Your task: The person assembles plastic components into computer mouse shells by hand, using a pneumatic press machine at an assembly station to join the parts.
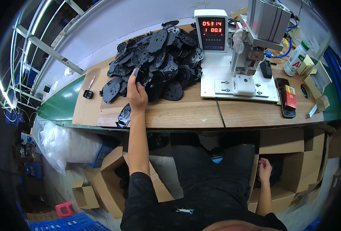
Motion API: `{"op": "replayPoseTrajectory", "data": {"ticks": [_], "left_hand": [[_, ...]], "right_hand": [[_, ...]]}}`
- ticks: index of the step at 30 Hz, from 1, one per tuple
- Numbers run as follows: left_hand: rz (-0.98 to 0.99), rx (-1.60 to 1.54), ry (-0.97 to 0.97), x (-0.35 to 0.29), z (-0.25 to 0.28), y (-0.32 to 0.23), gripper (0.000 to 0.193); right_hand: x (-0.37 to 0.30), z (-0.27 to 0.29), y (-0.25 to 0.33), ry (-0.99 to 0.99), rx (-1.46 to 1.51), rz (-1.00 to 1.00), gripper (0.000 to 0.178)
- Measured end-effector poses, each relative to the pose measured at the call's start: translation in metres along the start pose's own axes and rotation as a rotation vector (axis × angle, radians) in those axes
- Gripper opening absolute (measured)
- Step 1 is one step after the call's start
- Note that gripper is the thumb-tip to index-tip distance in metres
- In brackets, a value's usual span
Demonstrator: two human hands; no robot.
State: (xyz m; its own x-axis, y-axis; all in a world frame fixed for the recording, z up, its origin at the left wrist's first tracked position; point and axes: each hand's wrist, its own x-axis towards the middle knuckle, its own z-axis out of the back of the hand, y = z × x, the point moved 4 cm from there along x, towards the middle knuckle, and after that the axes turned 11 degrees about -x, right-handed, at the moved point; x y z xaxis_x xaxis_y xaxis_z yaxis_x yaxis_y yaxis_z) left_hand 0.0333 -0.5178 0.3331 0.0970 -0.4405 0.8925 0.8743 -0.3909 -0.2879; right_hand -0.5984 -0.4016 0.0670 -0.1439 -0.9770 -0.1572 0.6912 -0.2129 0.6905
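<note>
A heap of black plastic parts (157,42), flat oval plates with holes and ribs, covers the left middle of the table. My left hand (137,93) reaches into the heap's near side, fingers closed on a black plastic part (144,74); the fingers cover some of it. Below that wrist, another black part (124,115) lies alone at the table's front edge. Down on the right, my right hand (264,170) is at the opening of a cardboard box (282,196). Its fingers are loosely bent and apart, beside dark parts (277,169) in the box.
A press fixture (244,84) on a white base stands right of the heap, beside a counter box with red digits (212,32). Farther right are a phone (288,111), a red packet (290,98) and a white bottle (296,59). Another cardboard box (110,188) stands below left.
</note>
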Motion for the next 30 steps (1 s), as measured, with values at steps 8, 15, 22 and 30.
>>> {"op": "replayPoseTrajectory", "data": {"ticks": [8, 15, 22, 30], "left_hand": [[0.585, -0.757, 0.396, -0.002, -0.007, -0.086, 0.028], [0.586, -1.438, 1.602, -0.063, -0.057, -0.205, 0.034], [1.059, -1.805, 1.340, -0.125, -0.038, -0.190, 0.031], [0.264, -0.537, 0.057, -0.037, 0.004, -0.139, 0.018]], "right_hand": [[-0.002, 0.061, 0.262, -0.159, 0.029, 0.951, 0.035], [-0.022, 0.079, 0.392, 0.189, -0.038, 1.624, 0.033], [0.000, 0.102, 0.366, 0.129, 0.068, 1.551, 0.024], [0.075, 0.089, 0.388, -0.415, -0.392, 1.190, 0.049]]}}
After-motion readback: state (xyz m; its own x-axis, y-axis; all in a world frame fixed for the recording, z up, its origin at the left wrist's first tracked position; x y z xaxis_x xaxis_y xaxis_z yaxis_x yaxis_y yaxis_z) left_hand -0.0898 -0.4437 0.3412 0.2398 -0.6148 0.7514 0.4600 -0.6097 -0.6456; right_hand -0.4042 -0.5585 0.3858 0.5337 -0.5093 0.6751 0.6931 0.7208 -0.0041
